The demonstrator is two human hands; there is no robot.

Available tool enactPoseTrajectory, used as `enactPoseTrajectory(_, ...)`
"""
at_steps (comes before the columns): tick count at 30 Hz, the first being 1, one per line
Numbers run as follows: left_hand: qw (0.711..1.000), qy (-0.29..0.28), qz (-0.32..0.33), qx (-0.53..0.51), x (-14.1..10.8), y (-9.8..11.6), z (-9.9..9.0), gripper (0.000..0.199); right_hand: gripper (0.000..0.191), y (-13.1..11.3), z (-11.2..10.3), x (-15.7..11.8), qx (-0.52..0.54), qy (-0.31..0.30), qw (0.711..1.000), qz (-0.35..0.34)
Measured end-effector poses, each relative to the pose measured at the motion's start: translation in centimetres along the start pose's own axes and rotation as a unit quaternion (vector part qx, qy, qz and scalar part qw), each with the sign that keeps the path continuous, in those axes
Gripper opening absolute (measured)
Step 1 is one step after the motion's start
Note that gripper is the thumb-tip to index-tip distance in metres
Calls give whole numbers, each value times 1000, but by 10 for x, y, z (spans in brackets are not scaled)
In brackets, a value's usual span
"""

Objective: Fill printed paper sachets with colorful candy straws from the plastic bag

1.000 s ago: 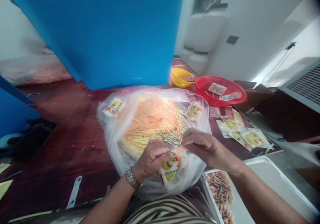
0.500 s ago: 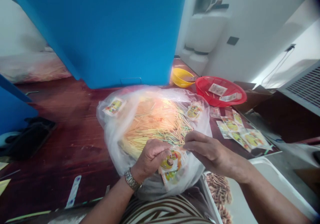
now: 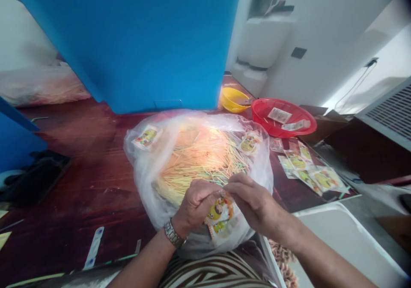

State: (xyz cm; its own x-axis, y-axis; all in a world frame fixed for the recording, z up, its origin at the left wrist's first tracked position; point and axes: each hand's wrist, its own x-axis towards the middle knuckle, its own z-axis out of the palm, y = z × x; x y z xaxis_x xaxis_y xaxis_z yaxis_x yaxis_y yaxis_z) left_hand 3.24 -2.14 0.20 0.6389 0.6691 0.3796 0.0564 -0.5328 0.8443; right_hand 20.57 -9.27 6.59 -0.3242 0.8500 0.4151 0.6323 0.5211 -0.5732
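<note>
My left hand [image 3: 201, 202], with a metal watch at the wrist, pinches the top of a small printed plastic packet [image 3: 221, 215] showing a yellow cartoon figure. My right hand [image 3: 252, 200] is closed at the packet's upper right edge, its fingertips against those of my left hand; its thumb is mostly hidden. Both hands are over the near rim of a large translucent plastic bag [image 3: 146, 189]. Inside the open bag lie many thin pale yellow, orange and green sticks [image 3: 205, 155]. Similar packets rest on its left side [image 3: 147, 137] and right side [image 3: 250, 142].
A tall blue panel [image 3: 154, 43] rises behind the bag. At the right are a yellow basket [image 3: 233, 101], a red basket [image 3: 268, 127] holding packets, and several flat packets [image 3: 308, 172] on the dark red table [image 3: 96, 163]. A white tub [image 3: 349, 232] stands at the lower right.
My right hand has moved left along the packet's top edge until its fingertips meet my left hand. The left hand has stayed almost in place.
</note>
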Motion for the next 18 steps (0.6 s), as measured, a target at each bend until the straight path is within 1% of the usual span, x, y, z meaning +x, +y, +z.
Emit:
enactPoseTrajectory(3,1000,17,-4,-6,-3,-1,4,20,41,-4,18,-12,-35,89,995,14)
enactPoseTrajectory(5,1000,25,-7,-10,-4,-2,7,20,42,-3,22,-18,-47,116,992,22)
enactPoseTrajectory(9,1000,19,-18,-13,-3,-4,10,20,42,0,19,-22,-63,92,994,16)
enactPoseTrajectory(13,998,31,-39,-29,-4,-7,11,21,45,4,15,-24,-98,104,990,-10)
enactPoseTrajectory(18,998,43,-39,-29,-6,-8,11,21,47,6,18,-31,-90,94,991,-19)
